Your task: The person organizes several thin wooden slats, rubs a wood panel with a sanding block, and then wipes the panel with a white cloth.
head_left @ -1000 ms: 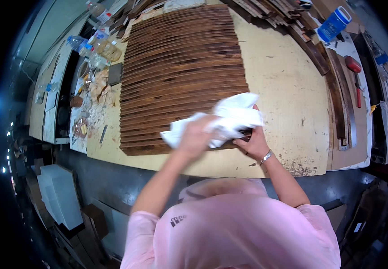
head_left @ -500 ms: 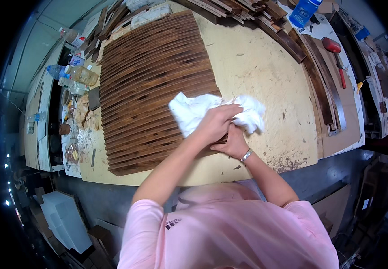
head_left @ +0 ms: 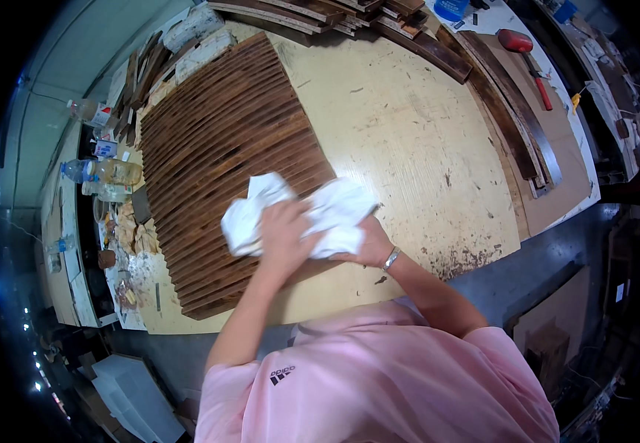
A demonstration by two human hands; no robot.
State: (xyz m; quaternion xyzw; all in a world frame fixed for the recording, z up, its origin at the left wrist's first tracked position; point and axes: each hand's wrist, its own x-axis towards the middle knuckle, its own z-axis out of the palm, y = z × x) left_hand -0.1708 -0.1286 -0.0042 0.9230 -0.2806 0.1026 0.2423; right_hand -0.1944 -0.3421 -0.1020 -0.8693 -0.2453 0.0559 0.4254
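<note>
Dark brown ridged wooden strips (head_left: 224, 148) lie side by side on the pale worktop. A crumpled white cloth (head_left: 342, 207) spreads over their near right part and past their right edge. My left hand (head_left: 284, 235), slightly smeared by motion, is closed on the cloth and presses it onto the strips. My right hand (head_left: 370, 247), with a metal bracelet at the wrist, is at the near right corner of the strips. The cloth covers most of its fingers, so I cannot tell what they grip.
Several loose dark boards (head_left: 364, 22) are piled at the back. Long strips (head_left: 508, 111) and a red-handled tool (head_left: 541, 88) lie on the right. Plastic bottles (head_left: 117, 173) and stained crumpled material (head_left: 131, 229) line the left. A blue container (head_left: 450, 9) stands at the far right.
My left hand has moved left across the strips, dragging the cloth with it. The hands are farther apart, and the cloth now covers the right hand's fingers. The view has shifted and turned somewhat.
</note>
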